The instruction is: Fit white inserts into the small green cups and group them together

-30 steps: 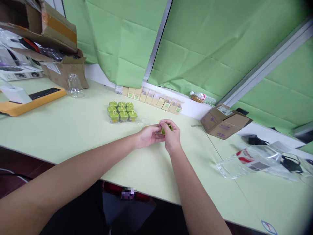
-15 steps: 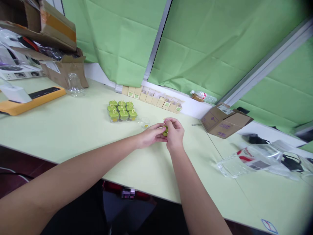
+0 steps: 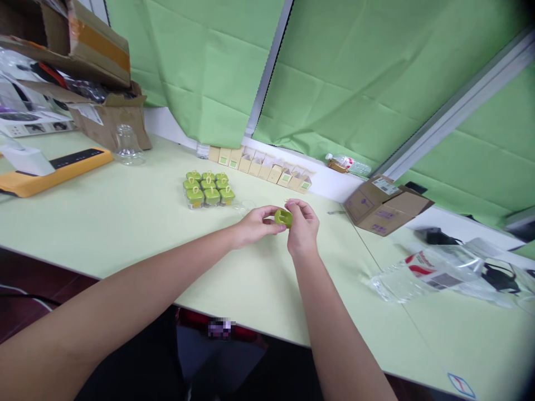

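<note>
1. A green lid (image 3: 283,218) is held between thumb and fingers of the left hand (image 3: 256,227), right of the green-lidded jars (image 3: 210,196).
2. A small yellow piece (image 3: 286,200) is pinched by the right hand (image 3: 303,228), farther right of the green-lidded jars.
3. Small cartons (image 3: 254,169) are lined up behind the green-lidded jars.

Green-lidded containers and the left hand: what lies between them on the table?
In the head view, a small clear object lies between the green-lidded containers and the left hand.
</note>
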Available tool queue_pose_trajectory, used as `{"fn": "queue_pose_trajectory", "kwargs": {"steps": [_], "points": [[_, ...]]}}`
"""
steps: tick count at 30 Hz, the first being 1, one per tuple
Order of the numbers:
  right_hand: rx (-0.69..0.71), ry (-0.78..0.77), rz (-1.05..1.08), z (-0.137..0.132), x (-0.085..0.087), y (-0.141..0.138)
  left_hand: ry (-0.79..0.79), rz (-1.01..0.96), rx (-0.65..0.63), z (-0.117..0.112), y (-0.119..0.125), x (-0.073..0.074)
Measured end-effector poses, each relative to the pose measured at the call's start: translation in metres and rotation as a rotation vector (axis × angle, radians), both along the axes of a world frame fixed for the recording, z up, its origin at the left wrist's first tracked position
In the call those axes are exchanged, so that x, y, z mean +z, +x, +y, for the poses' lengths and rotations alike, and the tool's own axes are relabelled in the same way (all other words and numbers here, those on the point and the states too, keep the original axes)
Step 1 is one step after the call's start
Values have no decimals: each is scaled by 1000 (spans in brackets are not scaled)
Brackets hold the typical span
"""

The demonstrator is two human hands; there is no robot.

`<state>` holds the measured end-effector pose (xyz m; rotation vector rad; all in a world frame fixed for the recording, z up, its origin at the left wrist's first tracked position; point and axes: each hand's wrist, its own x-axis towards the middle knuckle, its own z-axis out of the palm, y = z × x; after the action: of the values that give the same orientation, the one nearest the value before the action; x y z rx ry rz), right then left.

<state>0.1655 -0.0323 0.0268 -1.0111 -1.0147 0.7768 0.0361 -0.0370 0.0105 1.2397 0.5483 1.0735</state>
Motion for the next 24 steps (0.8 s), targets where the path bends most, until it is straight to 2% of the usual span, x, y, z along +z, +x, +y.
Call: {"fn": "queue_pose_trajectory", "kwargs": {"steps": [5, 10, 18, 24], "points": [[24, 8, -117, 0, 6, 8, -80, -101, 55, 9, -14, 8], [94, 18, -230, -2, 4, 5, -140, -186, 80, 15, -21, 10], [86, -75, -155, -2, 5, 5, -160, -166, 120, 16, -19, 9], [69, -77, -142, 0, 5, 7, -167, -153, 141, 17, -19, 8]]}}
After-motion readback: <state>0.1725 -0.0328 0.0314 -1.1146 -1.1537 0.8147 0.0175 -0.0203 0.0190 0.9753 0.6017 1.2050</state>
